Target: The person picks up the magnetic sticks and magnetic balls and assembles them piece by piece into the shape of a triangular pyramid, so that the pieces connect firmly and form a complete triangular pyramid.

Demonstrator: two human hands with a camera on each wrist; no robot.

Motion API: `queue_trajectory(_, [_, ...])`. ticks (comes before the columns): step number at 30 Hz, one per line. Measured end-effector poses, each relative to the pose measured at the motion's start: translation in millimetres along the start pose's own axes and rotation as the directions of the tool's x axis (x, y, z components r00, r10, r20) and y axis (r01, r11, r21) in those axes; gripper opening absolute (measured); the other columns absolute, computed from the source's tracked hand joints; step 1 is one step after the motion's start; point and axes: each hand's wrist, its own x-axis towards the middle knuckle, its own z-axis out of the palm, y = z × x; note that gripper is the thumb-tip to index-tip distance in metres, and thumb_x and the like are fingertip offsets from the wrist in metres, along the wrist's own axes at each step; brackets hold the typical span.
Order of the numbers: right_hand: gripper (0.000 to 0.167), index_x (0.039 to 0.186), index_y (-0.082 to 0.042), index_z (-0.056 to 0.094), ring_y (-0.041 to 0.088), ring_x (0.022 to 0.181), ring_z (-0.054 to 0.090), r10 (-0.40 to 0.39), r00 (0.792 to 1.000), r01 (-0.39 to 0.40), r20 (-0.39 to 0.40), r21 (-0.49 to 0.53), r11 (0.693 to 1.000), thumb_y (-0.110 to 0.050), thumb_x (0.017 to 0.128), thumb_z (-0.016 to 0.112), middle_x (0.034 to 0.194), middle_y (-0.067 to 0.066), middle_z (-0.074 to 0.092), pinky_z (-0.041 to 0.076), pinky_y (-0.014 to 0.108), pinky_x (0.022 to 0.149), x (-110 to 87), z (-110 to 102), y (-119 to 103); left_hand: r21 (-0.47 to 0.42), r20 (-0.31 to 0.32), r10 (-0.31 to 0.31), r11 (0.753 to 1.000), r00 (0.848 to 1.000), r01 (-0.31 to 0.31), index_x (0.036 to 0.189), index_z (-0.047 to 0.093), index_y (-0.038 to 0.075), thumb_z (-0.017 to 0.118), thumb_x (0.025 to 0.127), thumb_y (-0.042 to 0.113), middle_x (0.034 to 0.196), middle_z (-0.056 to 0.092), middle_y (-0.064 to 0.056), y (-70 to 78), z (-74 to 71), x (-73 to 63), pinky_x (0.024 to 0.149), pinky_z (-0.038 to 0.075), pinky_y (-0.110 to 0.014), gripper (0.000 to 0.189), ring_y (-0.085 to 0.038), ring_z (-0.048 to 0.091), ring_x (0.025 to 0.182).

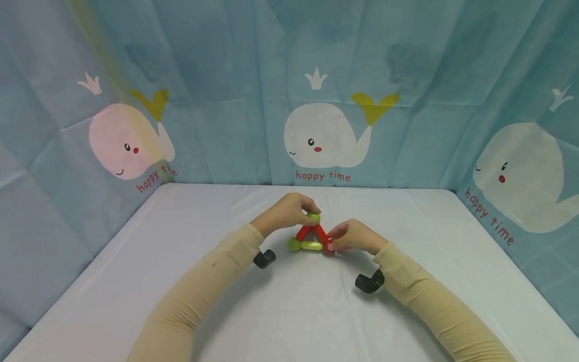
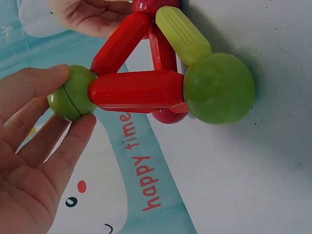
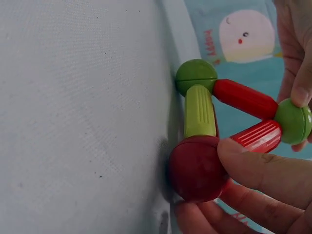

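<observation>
A pyramid-like frame of toy rods and balls stands on the white table. My left hand point(image 1: 291, 208) pinches the green ball point(image 2: 73, 92) at its top between thumb and fingers. Red rods point(image 2: 139, 90) slope down from that ball. At the lower right corner, my right hand point(image 1: 357, 235) holds a dark red ball point(image 3: 197, 168) with the thumb on its side and fingers beneath. A yellow-green rod point(image 1: 311, 246) joins this ball to another green ball point(image 1: 294, 245) at the lower left. Behind, a second red ball point(image 2: 170, 116) shows partly, mostly hidden by a red rod.
The white tablecloth point(image 1: 289, 311) spreads around the frame. A blue curtain point(image 1: 226, 136) with whale prints hangs behind and at both sides. Black wrist devices point(image 1: 370, 282) hang under both sleeves, close over the table.
</observation>
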Motion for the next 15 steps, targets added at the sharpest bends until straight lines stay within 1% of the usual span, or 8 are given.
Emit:
queue_trajectory(2, [0.035,0.114,-0.005,0.073,0.013,0.086,0.066,-0.019,0.999,0.018,-0.027,-0.021,1.000,-0.019,0.082,0.080,0.104,0.007,0.075,0.057,0.033,0.082,-0.5,1.8,-4.4,-0.001,0.000,0.006,1.000,1.000,-0.006,0.112,0.076,0.014,0.074,0.088,0.015,0.108,0.074,0.001,-1.2,-0.6,0.4,0.093,0.056,-0.034,0.024,-0.018,0.062,0.109])
queue_trajectory(4, [0.037,0.116,-0.006,0.072,0.016,0.091,0.066,-0.068,0.996,0.065,-0.057,-0.042,0.997,-0.020,0.082,0.080,0.106,0.008,0.075,0.056,0.036,0.085,-0.4,4.2,-9.9,-0.001,-0.002,0.012,1.000,1.000,-0.012,0.113,0.075,0.013,0.074,0.088,0.014,0.108,0.074,0.001,-2.1,-1.9,0.1,0.093,0.056,-0.034,0.025,-0.019,0.062,0.110])
queue_trajectory(7, [0.039,0.119,-0.007,0.071,0.020,0.099,0.067,-0.124,0.987,0.120,-0.106,-0.044,0.992,-0.022,0.084,0.079,0.109,0.010,0.074,0.055,0.041,0.089,1.4,8.8,-15.5,-0.004,-0.009,0.016,1.000,1.000,-0.016,0.111,0.076,0.014,0.074,0.088,0.013,0.108,0.074,0.001,-2.9,-2.7,-0.8,0.094,0.055,-0.034,0.024,-0.018,0.063,0.110])
queue_trajectory(9, [0.039,0.119,-0.005,0.071,0.021,0.100,0.068,-0.147,0.981,0.143,-0.131,-0.039,0.989,-0.021,0.085,0.078,0.111,0.012,0.074,0.055,0.043,0.091,3.1,11.4,-16.6,-0.006,-0.007,0.019,1.000,1.000,-0.019,0.112,0.075,0.013,0.074,0.088,0.012,0.109,0.074,0.001,-3.5,-2.8,-1.6,0.096,0.055,-0.036,0.025,-0.019,0.063,0.111])
queue_trajectory(12, [0.034,0.115,-0.004,0.072,0.020,0.098,0.067,-0.137,0.978,0.135,-0.159,-0.021,0.991,-0.019,0.085,0.078,0.110,0.012,0.074,0.056,0.041,0.090,5.2,14.1,-14.7,-0.010,0.002,0.019,1.000,1.000,-0.019,0.113,0.075,0.013,0.074,0.088,0.013,0.110,0.074,0.001,-4.5,-2.0,-2.9,0.098,0.054,-0.037,0.026,-0.020,0.063,0.114])
queue_trajectory(15, [0.031,0.112,-0.004,0.073,0.020,0.097,0.067,-0.134,0.978,0.134,-0.159,-0.009,0.991,-0.019,0.086,0.078,0.109,0.011,0.075,0.056,0.040,0.090,5.9,15.1,-11.5,-0.010,0.014,0.020,1.000,1.000,-0.020,0.116,0.074,0.011,0.074,0.088,0.014,0.111,0.074,0.001,-5.2,-0.9,-4.1,0.100,0.053,-0.038,0.028,-0.020,0.062,0.116])
